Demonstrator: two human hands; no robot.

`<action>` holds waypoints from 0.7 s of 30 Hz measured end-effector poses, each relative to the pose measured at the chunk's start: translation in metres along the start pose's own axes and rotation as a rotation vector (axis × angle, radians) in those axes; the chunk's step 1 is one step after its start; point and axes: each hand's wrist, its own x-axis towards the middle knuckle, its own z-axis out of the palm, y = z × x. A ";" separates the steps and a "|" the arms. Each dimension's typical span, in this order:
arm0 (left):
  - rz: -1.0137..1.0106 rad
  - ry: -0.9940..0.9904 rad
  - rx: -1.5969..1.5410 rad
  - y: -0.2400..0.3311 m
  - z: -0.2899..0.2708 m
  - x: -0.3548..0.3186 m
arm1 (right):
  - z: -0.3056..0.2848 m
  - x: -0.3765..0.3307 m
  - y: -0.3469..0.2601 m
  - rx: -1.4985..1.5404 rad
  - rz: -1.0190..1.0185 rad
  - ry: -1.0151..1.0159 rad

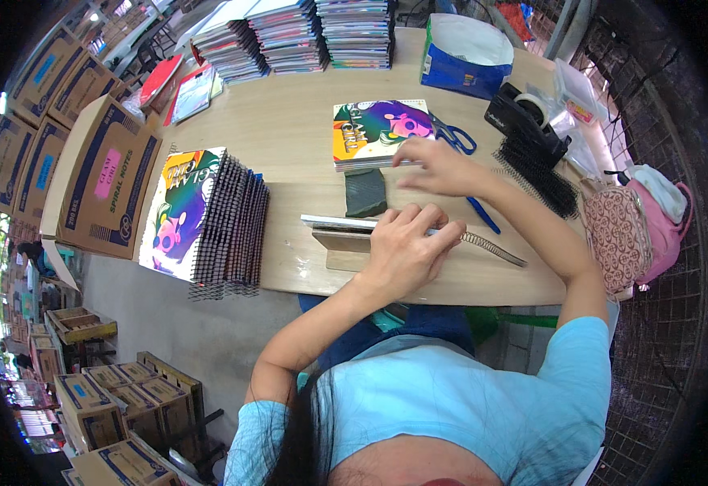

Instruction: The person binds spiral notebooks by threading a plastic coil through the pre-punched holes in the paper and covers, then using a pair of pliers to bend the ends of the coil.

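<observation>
My left hand (412, 247) is closed on a notebook (339, 220), seen edge-on against a small wooden stand (346, 243). From the notebook's right end sticks out a thin wire coil (495, 248), its tail lying towards the table's right side. Above it, my right hand (435, 166) has its fingers apart and holds nothing that I can see. The nearest thing to those fingers is a short pile of colourful-covered notebooks (370, 134) with holes along the top edge. Blue-handled scissors (456, 138) rest at that pile's right, and a dark grey block (365, 194) lies below it.
A tall stack of coil-bound notebooks (184, 211) stands left, beside an open carton (107, 182). Black coils (544, 178) and a tape dispenser (524, 121) lie right, near a pink bag (653, 227). A blue box (467, 61) and paper stacks (289, 40) line the back.
</observation>
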 end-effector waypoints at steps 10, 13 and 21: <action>-0.142 -0.015 -0.015 0.007 -0.002 0.007 | 0.068 0.032 0.010 -0.612 -0.362 -0.244; -0.105 -0.069 -0.060 -0.006 0.002 -0.004 | 0.063 0.010 0.036 -0.106 -0.350 -0.041; -0.225 -0.014 0.041 -0.011 -0.023 -0.008 | -0.052 -0.071 0.010 0.751 0.011 -0.080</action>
